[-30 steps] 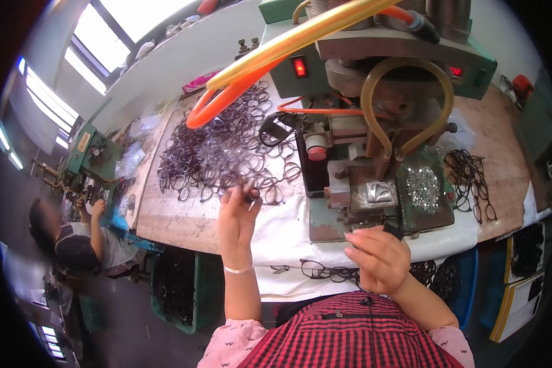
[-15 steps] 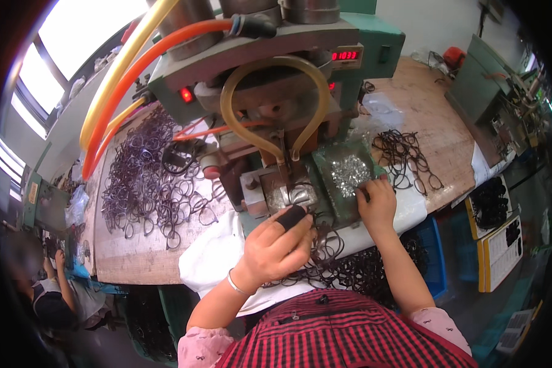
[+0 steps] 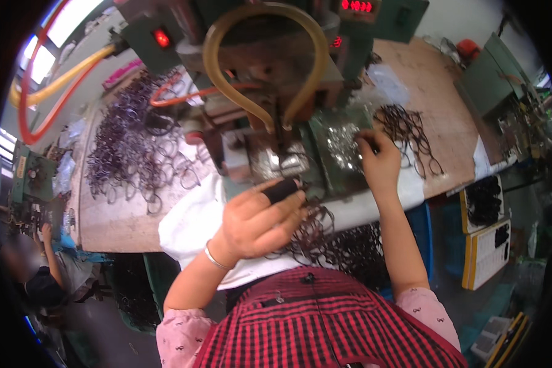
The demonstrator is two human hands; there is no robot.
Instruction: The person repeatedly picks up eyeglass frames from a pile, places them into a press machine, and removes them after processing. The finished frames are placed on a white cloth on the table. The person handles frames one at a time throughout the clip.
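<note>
My left hand (image 3: 257, 218), with a black sleeve on one finger and a bangle at the wrist, is at the front edge of the press's metal die plate (image 3: 267, 165). Its fingers are bent together; what they hold, if anything, is hidden. My right hand (image 3: 381, 161) reaches to the right side of a green tray (image 3: 331, 175). Beside its fingertips lies a pile of small shiny metal pieces (image 3: 343, 147). Thumb and fingers curl towards each other, and I cannot make out a piece between them. Dark eyeglass frames (image 3: 316, 230) lie just below my left fingers.
The press (image 3: 270, 61) with its looped tan hose (image 3: 319, 43) stands straight ahead. Heaped eyeglass frames (image 3: 129, 135) cover the table at left; more frames (image 3: 411, 132) lie at right. A blue bin (image 3: 420, 239) is below the table edge. A co-worker (image 3: 40, 276) sits far left.
The view has shifted, so the press and table appear higher. My right hand has moved slightly farther along the metal pieces. My left hand stays by the die plate.
</note>
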